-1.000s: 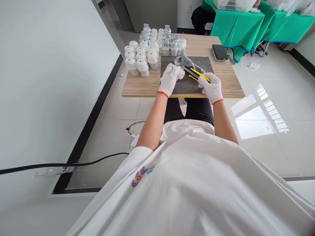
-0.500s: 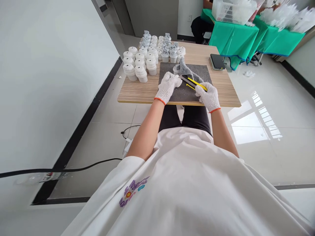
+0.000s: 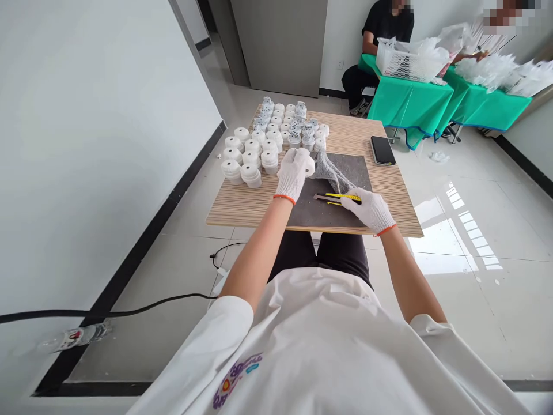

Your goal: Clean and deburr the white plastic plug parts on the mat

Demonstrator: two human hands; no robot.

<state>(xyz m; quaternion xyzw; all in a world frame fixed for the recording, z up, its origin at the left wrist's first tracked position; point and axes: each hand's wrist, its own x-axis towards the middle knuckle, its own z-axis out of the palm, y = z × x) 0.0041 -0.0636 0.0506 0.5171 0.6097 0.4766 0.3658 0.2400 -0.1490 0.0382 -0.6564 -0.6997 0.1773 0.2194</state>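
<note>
Both my hands wear white knit gloves. My left hand is closed around a small white plastic part, held above the left side of a dark grey mat. My right hand rests low on the mat with its fingers on the handle end of a yellow and black utility knife, which lies flat on the mat. A grey cloth lies on the mat between my hands.
Several white plastic parts stand in rows at the back left of the wooden table. A black phone lies at the back right. Two people sit behind green-covered tables with a white basket. A black cable crosses the floor.
My left hand carried the white part away from the knife, toward the rows of parts. My right hand lowered the knife flat onto the mat. The camera tilted up.
</note>
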